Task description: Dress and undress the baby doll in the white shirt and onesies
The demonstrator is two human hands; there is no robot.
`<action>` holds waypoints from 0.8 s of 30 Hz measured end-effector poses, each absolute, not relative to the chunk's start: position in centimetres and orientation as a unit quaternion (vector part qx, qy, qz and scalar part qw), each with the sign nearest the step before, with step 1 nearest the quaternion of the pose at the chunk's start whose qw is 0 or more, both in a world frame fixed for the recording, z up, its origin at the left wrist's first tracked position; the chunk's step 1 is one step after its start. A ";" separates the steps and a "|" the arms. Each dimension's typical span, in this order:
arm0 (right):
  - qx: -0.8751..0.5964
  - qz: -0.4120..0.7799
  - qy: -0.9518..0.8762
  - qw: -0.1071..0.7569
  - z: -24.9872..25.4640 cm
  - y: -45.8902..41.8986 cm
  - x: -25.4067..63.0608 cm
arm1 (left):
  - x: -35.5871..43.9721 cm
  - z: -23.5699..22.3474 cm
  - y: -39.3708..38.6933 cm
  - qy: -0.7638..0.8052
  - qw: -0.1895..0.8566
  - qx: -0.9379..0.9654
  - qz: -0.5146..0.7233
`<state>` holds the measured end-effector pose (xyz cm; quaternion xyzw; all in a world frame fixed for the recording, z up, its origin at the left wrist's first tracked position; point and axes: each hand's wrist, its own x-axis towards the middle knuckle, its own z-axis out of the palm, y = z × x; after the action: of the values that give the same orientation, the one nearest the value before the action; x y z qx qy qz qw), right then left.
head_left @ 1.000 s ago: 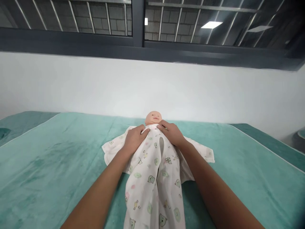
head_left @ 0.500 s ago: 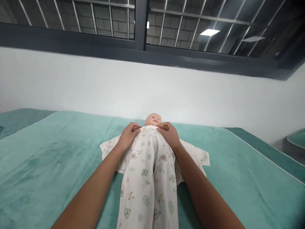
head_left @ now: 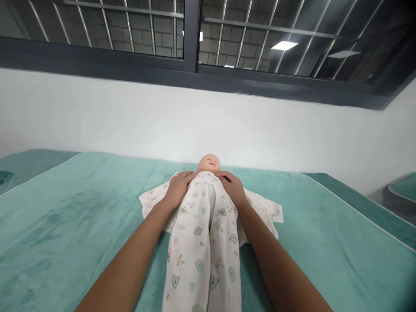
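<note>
A baby doll (head_left: 209,163) lies face up, its head towards the wall. White baby clothes (head_left: 201,242) printed with small green animals cover its body up to the neck. Two long legs of the cloth run towards me, with a slit between them, and short wide sleeves (head_left: 264,207) spread to both sides. My left hand (head_left: 180,187) rests on the cloth by the doll's shoulder, fingers stretched out and flat. Beside the neck, my right hand (head_left: 231,185) has its fingers bent at the cloth's upper edge, apparently pinching it; the fingertips are partly hidden.
A green plush blanket (head_left: 87,225) with pale seam lines lies under the doll. Behind it rises a white wall (head_left: 130,117), with a dark window frame (head_left: 191,71) and metal bars above. Another green padded surface (head_left: 404,188) shows at the far right.
My left hand has let go of the cloth's upper edge and flattened onto it. My right hand stays by the neck, its fingers slightly shifted. The view has tilted a little.
</note>
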<state>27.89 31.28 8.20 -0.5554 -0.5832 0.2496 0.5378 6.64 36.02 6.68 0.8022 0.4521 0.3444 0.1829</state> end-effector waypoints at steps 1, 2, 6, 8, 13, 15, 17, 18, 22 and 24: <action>-0.557 0.241 -0.575 0.549 8.1 30.9 27.9 | 6.7 6.6 35.8 0.460 0.165 0.798 0.352; -0.562 0.232 -0.562 0.560 7.9 30.4 28.0 | 6.7 6.6 35.4 0.468 0.144 0.794 0.360; -0.627 0.174 -0.523 0.550 7.5 27.7 28.7 | 6.5 7.1 33.1 0.515 0.151 0.758 0.370; -0.658 0.163 -0.537 0.502 7.2 26.4 29.3 | 6.0 7.6 31.8 0.534 0.189 0.746 0.350; -0.644 0.260 -0.594 0.406 6.7 24.9 31.0 | 4.4 8.9 29.5 0.471 0.372 0.750 0.278; -0.621 0.304 -0.599 0.402 6.6 24.9 31.3 | 4.0 9.2 29.2 0.437 0.466 0.725 0.258; -0.591 0.368 -0.587 0.413 6.7 24.9 31.4 | 3.9 9.4 29.1 0.419 0.528 0.692 0.259; -0.575 0.401 -0.575 0.422 6.9 24.9 31.5 | 3.9 9.4 29.0 0.408 0.555 0.675 0.264; -0.538 0.482 -0.533 0.440 7.4 24.4 31.5 | 4.1 9.1 29.0 0.362 0.659 0.599 0.274; -0.529 0.504 -0.526 0.436 7.7 24.2 31.6 | 4.1 8.8 29.0 0.342 0.693 0.569 0.279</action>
<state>31.55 24.23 7.67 -0.5287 -0.5263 0.5036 0.4357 4.08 29.04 8.76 0.5694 0.3419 0.2792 0.6935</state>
